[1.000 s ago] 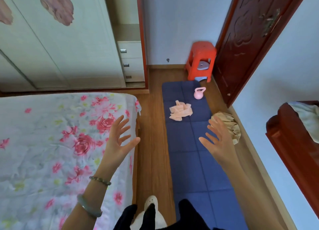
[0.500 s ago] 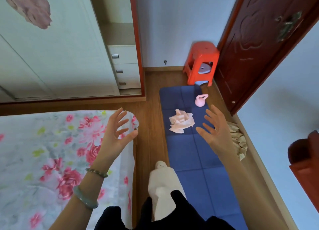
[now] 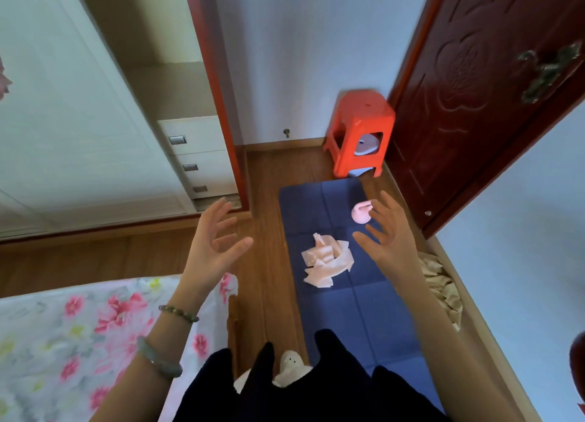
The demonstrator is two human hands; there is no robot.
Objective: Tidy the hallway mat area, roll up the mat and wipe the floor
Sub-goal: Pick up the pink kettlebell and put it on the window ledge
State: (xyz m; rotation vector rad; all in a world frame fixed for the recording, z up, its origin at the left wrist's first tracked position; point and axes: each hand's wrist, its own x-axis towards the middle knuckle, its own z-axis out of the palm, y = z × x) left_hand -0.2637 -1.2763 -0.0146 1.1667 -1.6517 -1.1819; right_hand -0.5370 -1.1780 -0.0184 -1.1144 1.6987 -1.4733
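Blue mat [image 3: 345,298] lies flat on the floor beyond both raised, empty hands, left [image 3: 212,247] and right [image 3: 391,236], fingers spread, with pink cloth [image 3: 326,263] and kettlebell [image 3: 361,212] on the mat.

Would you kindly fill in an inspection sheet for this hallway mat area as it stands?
Surface: wooden floor, bare beside the mat.
Job's things: blue mat lies flat, unrolled; beige cloth crumpled on the floor along the right wall.
Clutter: pink kettlebell and a heap of pale pink strips sit on the mat.
Hands: left hand and right hand raised, fingers spread, holding nothing.
Cables: nothing seen.
Surroundings: red stool past the mat's far end; dark door; floral bed; wardrobe.
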